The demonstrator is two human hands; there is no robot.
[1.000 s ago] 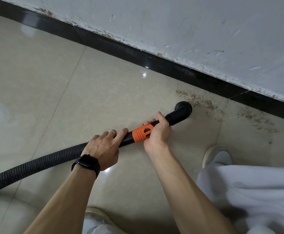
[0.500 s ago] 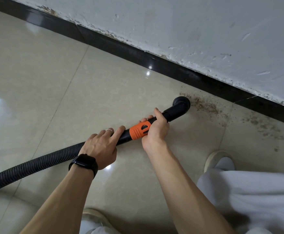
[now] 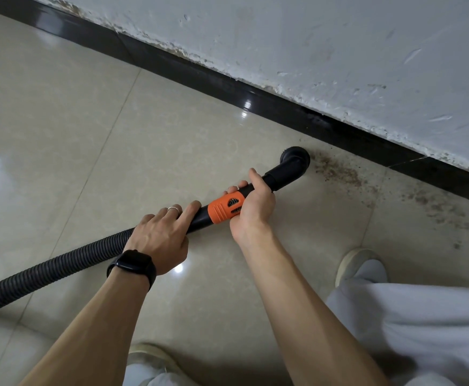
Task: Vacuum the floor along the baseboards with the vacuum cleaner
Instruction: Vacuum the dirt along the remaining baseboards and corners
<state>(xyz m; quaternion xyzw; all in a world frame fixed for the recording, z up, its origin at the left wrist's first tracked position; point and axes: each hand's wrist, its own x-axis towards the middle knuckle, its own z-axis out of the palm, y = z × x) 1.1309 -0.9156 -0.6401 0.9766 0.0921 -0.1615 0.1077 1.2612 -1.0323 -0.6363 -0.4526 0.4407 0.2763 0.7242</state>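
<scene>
Both hands on the vacuum wand: right hand (image 3: 255, 207) wrapped around the orange collar (image 3: 223, 208), thumb laid forward along the black tube; left hand (image 3: 162, 238) closed over the tube just behind that collar, where the ribbed black hose (image 3: 55, 271) begins, index finger stretched toward the orange part (ring on one finger, black watch (image 3: 133, 267) on the wrist). Hose trailing off to the lower left across the glossy beige floor tiles (image 3: 116, 140). Round black nozzle (image 3: 294, 160) at the bent end of the tube, pressed down on the floor, close to the black baseboard (image 3: 255, 90) but apart from it. Brown dirt (image 3: 339, 174) scattered just to the right of the nozzle and further along the foot of the baseboard. Above the baseboard, white wall (image 3: 339, 37) with chipped, flaking paint at its lower edge. Pale shoe (image 3: 358, 263) and light trouser leg (image 3: 422, 324) at the lower right; another shoe (image 3: 149, 355) at the bottom edge.
</scene>
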